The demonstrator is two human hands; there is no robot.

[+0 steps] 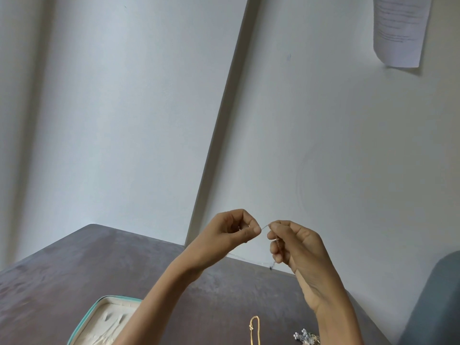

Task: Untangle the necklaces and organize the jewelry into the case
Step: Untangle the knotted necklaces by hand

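Both my hands are raised above the dark table (74, 265), holding a thin silver necklace chain (265, 227) stretched between them. My left hand (236, 230) pinches one part of the chain between thumb and forefinger. My right hand (293, 245) pinches the other part, and more chain hangs down past its fingers to a small dark bead (270, 268). The open jewelry case (99, 319), teal-edged with a cream lining, lies at the lower left, partly hidden by my left forearm. A gold chain (255, 329) lies on the table near the bottom edge.
A cluster of pale beaded jewelry (305, 337) lies at the bottom, right of the gold chain. A grey chair back (433, 302) stands at the right. White walls meet in a corner behind the table, and a paper sheet (400, 28) hangs at the top right.
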